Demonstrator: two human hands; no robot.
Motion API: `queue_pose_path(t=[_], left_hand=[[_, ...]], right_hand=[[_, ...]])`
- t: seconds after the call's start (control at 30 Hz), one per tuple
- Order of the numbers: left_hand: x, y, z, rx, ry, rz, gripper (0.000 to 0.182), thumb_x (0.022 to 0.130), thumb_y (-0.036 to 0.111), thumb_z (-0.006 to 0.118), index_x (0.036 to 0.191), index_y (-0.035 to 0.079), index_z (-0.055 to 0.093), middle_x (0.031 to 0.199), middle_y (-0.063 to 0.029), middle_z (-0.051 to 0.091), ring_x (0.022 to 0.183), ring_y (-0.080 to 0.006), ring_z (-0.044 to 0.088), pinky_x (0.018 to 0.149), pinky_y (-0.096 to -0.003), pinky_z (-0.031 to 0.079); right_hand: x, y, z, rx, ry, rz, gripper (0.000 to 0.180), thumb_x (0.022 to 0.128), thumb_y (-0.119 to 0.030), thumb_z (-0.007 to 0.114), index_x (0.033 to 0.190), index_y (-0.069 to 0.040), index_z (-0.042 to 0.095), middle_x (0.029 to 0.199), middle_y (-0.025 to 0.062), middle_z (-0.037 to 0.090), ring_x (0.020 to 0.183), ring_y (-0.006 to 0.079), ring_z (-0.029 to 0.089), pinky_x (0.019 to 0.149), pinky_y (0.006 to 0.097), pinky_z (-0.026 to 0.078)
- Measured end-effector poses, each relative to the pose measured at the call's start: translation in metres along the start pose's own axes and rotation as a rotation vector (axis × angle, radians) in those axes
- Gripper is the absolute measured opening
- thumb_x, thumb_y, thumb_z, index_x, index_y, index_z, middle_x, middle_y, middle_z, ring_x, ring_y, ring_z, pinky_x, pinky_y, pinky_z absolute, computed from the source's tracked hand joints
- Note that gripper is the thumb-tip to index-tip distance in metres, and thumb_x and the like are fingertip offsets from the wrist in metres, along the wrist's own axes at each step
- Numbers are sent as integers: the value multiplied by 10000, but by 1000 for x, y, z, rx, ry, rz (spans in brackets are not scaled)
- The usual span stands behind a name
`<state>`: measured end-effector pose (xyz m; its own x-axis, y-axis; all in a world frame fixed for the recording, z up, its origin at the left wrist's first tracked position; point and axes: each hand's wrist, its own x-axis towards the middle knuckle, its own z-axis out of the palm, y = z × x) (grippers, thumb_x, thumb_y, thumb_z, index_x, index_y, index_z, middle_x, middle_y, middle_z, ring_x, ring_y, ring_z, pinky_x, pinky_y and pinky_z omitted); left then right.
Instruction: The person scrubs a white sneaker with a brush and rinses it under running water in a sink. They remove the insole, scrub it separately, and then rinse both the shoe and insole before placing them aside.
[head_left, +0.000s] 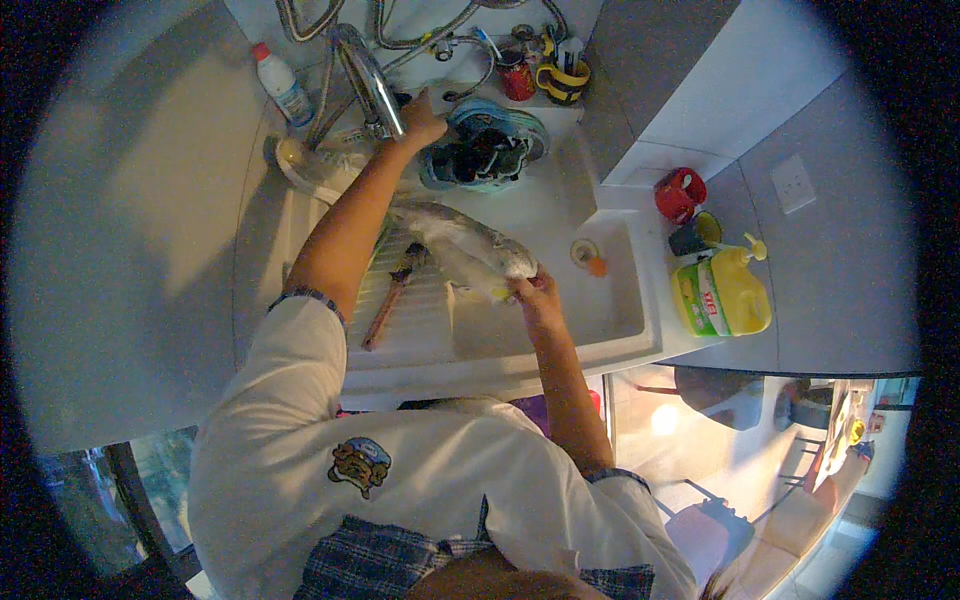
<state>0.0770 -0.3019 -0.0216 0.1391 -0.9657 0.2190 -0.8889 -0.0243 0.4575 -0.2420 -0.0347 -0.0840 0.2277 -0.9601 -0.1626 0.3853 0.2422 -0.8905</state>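
My left hand (424, 122) is up at the back of the sink, against the chrome faucet (367, 82); its fingers are partly hidden, so its grip is unclear. My right hand (537, 294) pinches the near end of a long, pale, wet-looking item (480, 244), perhaps cloth, lying across the white sink (622, 330). Left of that item, a brush with a brown handle (384, 315) rests on the ribbed washboard part. Behind it sits a teal and black bundle (484, 154), possibly a shoe. An orange piece (596, 266) lies beside the drain (583, 251).
A white bottle with a red cap (282, 86) stands back left. A red can (516, 76) and a yellow-black holder (562, 79) line the back ledge. To the right are a red mug (680, 195), a dark cup (694, 234) and a yellow pump jug (724, 292). Hoses hang behind.
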Motion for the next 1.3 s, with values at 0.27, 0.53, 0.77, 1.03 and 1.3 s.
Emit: queue_pose_path(t=[0.27, 0.53, 0.77, 1.03, 1.3], left_hand=[[-82, -18, -27, -234, -98, 111, 520, 926, 288, 636, 1364, 19, 553, 1160, -232, 684, 1055, -346, 672, 916, -438, 526], [-178, -25, -14, -1160, -212, -689, 373, 942, 368, 690, 1160, 67, 651, 1037, -66, 696, 907, -237, 680, 804, -410, 573], [-160, -5, -36, -1683, -256, -541, 287, 924, 247, 714, 1150, 80, 655, 1133, -62, 685, 1009, -218, 658, 851, -400, 557], [-176, 42, -98, -1446, -199, -312, 297, 882, 166, 749, 1161, 116, 660, 1085, -19, 691, 991, -174, 644, 829, -353, 519], [-207, 42, -145, -1367, 2, -351, 397, 884, 165, 742, 1255, 117, 609, 1163, -14, 658, 1082, -170, 611, 884, -369, 509]], right_hand=[[7, -9, 7, -14, -71, -75, 459, 838, -160, 772, 1249, -44, 606, 1105, 59, 704, 962, 183, 674, 800, 360, 561], [8, -55, -4, -97, -68, -188, 483, 837, -49, 747, 1287, -31, 572, 1165, 98, 683, 962, 213, 675, 842, 379, 571], [35, -52, -23, -423, 3, -62, 756, 783, 5, 793, 1441, 17, 421, 1302, 114, 618, 1158, 220, 618, 980, 340, 514], [70, -6, 4, -452, 24, -201, 895, 773, -35, 819, 1513, -8, 316, 1310, 145, 595, 1174, 246, 596, 954, 345, 524], [94, -11, 68, -204, -153, 89, 1015, 738, 94, 710, 1596, -96, 202, 1374, 148, 530, 1171, 260, 580, 901, 340, 525]])
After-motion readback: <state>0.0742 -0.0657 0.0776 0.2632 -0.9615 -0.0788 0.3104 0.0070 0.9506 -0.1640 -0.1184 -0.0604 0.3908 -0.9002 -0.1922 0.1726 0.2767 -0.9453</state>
